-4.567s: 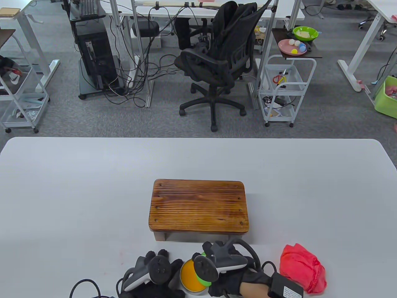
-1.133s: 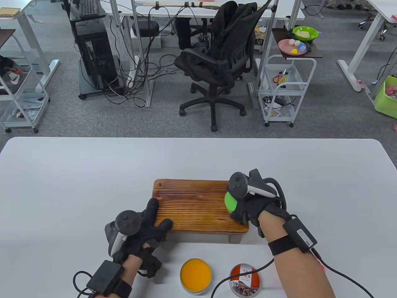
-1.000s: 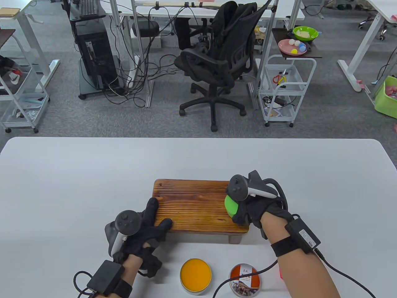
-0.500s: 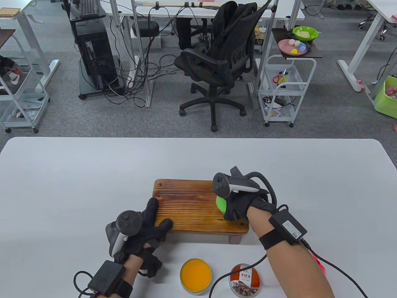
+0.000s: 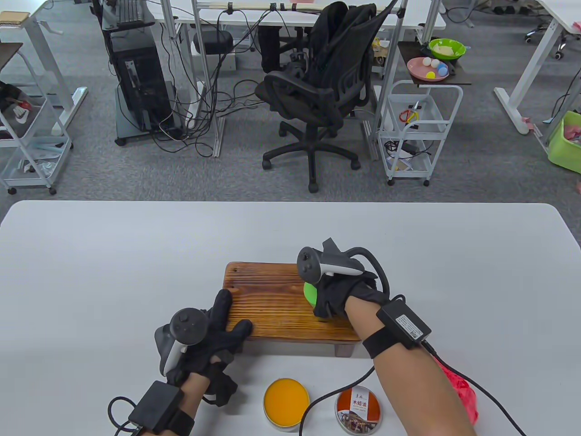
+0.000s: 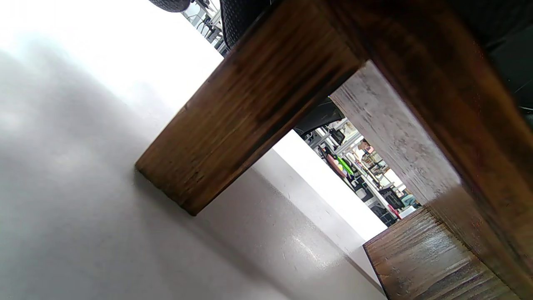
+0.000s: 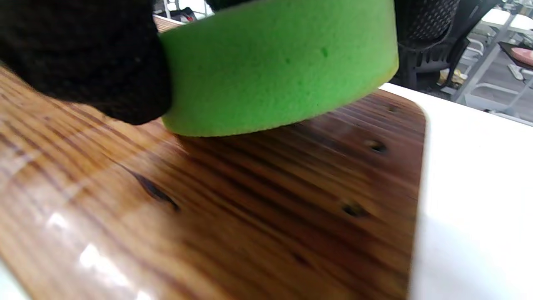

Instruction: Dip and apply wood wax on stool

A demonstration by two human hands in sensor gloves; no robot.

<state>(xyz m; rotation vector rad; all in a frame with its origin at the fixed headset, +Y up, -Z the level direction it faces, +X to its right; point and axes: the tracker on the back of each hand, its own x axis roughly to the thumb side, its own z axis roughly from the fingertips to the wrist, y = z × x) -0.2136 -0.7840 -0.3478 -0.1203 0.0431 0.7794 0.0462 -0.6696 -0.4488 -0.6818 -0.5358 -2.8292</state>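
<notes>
A low wooden stool (image 5: 272,304) stands mid-table, its top brown and streaked. My right hand (image 5: 333,295) grips a round green sponge (image 5: 310,292) and presses it on the stool top, right of centre. In the right wrist view the sponge (image 7: 275,66) sits flat on the glossy wood (image 7: 208,208), a gloved finger (image 7: 83,54) at its side. My left hand (image 5: 218,329) lies with straight fingers over the stool's near left corner. The left wrist view shows the stool leg (image 6: 250,112) from below. An open tin of orange wax (image 5: 286,402) sits at the near edge.
The tin's lid (image 5: 358,408) lies right of the wax tin. A red cloth (image 5: 463,395) lies partly under my right forearm. Cables run from both wrist boxes. Beyond the table's far edge stand an office chair (image 5: 317,91) and a white cart (image 5: 417,131).
My right hand has slid the sponge leftward across the stool top, from the right end toward the middle. The left hand has stayed on the near left corner.
</notes>
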